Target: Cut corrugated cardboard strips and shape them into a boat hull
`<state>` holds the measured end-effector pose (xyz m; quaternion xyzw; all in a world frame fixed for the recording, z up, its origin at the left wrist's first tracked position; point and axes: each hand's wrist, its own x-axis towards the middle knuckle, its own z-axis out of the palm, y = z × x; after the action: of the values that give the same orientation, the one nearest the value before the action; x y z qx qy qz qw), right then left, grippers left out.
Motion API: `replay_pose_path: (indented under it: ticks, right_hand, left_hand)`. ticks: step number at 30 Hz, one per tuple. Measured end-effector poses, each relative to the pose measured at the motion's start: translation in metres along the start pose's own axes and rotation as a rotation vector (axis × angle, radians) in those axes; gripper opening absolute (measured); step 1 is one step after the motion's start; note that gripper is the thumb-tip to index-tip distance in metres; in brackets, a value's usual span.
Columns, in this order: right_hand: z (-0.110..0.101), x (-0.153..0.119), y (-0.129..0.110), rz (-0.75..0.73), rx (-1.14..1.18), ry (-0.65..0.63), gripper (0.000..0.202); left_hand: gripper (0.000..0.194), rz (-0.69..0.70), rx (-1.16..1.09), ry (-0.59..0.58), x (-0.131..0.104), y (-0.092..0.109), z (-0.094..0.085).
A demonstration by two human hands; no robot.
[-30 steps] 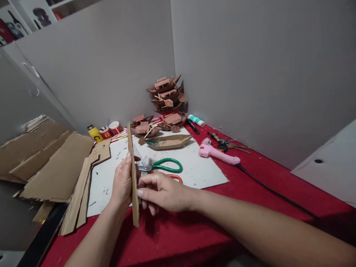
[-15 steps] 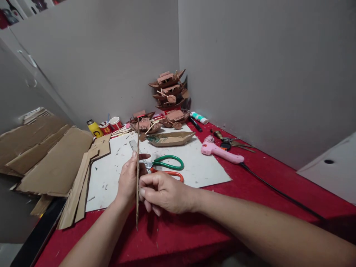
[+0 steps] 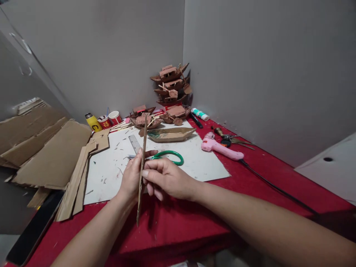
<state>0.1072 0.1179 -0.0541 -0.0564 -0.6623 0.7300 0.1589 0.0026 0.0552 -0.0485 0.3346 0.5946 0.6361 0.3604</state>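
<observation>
A thin cardboard strip (image 3: 141, 196) stands nearly upright, edge toward me, above the front of the table. My left hand (image 3: 131, 178) grips it from the left side. On the right side, my right hand (image 3: 169, 180) pinches it with curled fingers. Just behind my hands, scissors with a green handle (image 3: 179, 157) lie on the white board (image 3: 108, 159), partly covered by my right hand. A metal ruler (image 3: 134, 144) is behind my left hand. Farther back lies an open cardboard boat hull (image 3: 172, 135) with green marks at its left end.
Finished brown boats (image 3: 171, 85) are stacked at the back corner. Cardboard sheets (image 3: 52, 155) lie at left, near a yellow bottle (image 3: 94, 122) and cups (image 3: 114, 118). A pink glue gun (image 3: 222, 148) with a black cord rests on the red cloth (image 3: 264, 167) at right.
The cardboard strip now leans slightly, its top tipped right. Both hands have shifted a little up and right in view, and my right hand covers more of the scissors. The view has also moved slightly.
</observation>
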Motion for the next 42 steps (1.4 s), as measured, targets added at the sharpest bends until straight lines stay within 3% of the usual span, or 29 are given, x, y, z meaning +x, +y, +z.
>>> replay_pose_path:
  ticks: [13,21,24,27,32,34,42]
  right_hand:
    - [-0.002,-0.002,-0.005,-0.047,-0.073,0.029,0.016]
    - [-0.001,-0.003,-0.006,-0.076,-0.089,0.091,0.018]
    - [-0.003,-0.002,-0.006,-0.056,-0.062,0.123,0.016]
    - [-0.006,0.001,-0.006,-0.029,-0.023,0.150,0.013]
    - [-0.011,0.006,-0.006,0.045,0.015,0.193,0.010]
    - [-0.013,0.007,-0.007,0.059,0.027,0.196,0.009]
    - [-0.014,0.005,-0.010,-0.030,-0.106,0.151,0.022]
  left_hand:
    - [0.051,0.022,0.170,-0.003,0.001,0.003,0.000]
    - [0.035,0.101,0.260,0.026,-0.001,0.007,0.001]
    - [0.043,0.134,0.330,0.010,-0.002,0.009,-0.003]
    - [0.045,0.117,0.334,-0.071,-0.004,0.015,-0.010]
    - [0.023,-0.018,0.150,-0.319,0.000,0.023,-0.024]
    - [0.022,-0.043,0.117,-0.373,0.003,0.023,-0.028]
    - [0.022,-0.091,0.029,-0.396,0.011,0.022,-0.031]
